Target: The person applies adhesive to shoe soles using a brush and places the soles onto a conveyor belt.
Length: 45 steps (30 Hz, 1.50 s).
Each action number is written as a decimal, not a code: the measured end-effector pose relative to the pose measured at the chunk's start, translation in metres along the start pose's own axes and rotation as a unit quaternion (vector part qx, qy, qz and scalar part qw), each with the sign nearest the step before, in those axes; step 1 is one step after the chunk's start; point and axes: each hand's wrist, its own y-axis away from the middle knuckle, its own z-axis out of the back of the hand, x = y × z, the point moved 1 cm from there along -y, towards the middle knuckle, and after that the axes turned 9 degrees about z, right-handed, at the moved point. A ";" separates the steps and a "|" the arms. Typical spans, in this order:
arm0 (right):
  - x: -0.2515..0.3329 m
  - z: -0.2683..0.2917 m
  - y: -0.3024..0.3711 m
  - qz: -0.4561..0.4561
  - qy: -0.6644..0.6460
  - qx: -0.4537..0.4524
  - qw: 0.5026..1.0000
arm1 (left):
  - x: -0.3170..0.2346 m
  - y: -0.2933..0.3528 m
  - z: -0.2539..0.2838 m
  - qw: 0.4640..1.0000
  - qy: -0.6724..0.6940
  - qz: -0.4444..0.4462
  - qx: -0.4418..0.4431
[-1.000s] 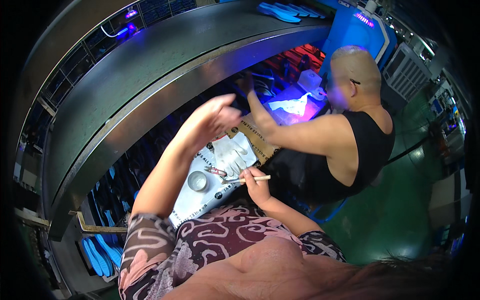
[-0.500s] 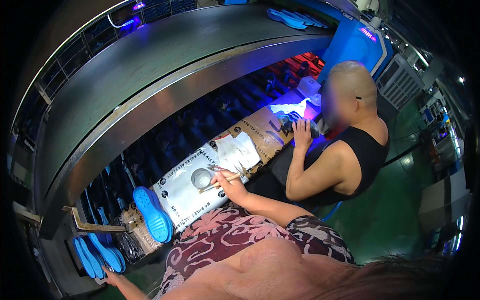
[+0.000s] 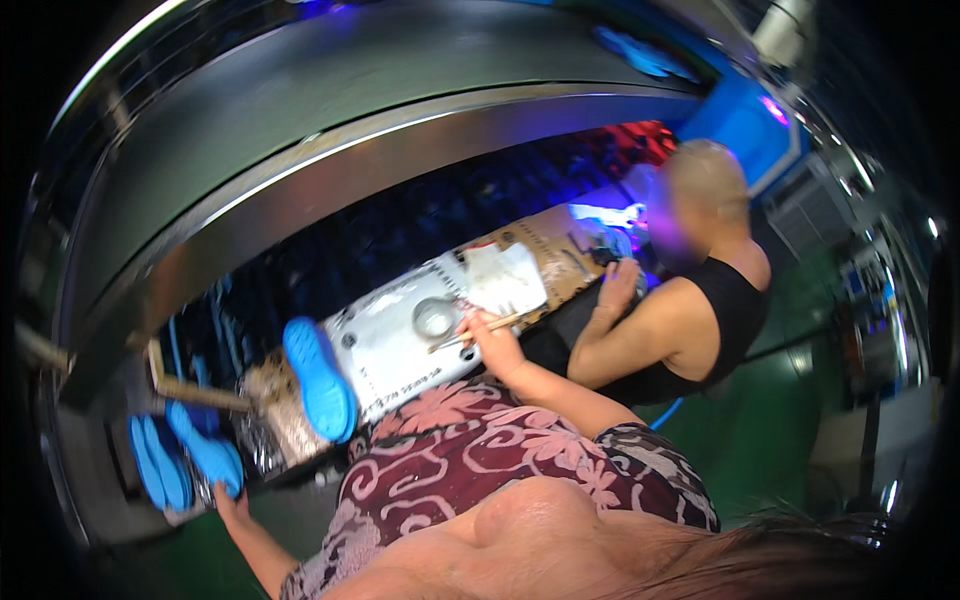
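At the lower left, my left hand [image 3: 230, 500] reaches to the near end of a blue shoe sole [image 3: 207, 450]. Its thumb and fingers are closed at that end, partly hidden by it. A pair of blue soles [image 3: 160, 465] lies just left of it. My right hand [image 3: 492, 342] is closed round a brush [image 3: 503, 322] with a pale wooden handle, its tip pointing left over the white-wrapped surface. Beside these fingers stands a small round bowl [image 3: 433, 318]. Another blue sole [image 3: 320, 380] rests at the left end of the wrapped surface.
A white cloth [image 3: 505, 275] lies beyond the bowl. On the right, a co-worker [image 3: 690, 310] in a black top works under violet light. A metal-edged conveyor [image 3: 370, 85] runs along the far side, carrying blue soles [image 3: 645, 52]. A wooden bracket [image 3: 200, 393] juts out at the left.
The view has shifted and blurred. My left hand has moved from the left pair's end to the sole on its right, which looks tilted. My right hand still holds the brush beside the bowl.
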 end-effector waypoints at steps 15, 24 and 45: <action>-0.006 -0.009 -0.016 -0.034 0.040 0.020 0.998 | 0.058 0.218 -0.106 0.965 -0.116 0.086 0.220; -0.012 -0.002 -0.006 -0.019 0.038 0.005 0.999 | 0.075 0.193 -0.205 0.975 0.010 0.068 0.210; -0.011 0.006 -0.011 -0.072 -0.015 -0.031 0.997 | 0.016 0.251 -0.277 0.990 -0.091 0.100 0.046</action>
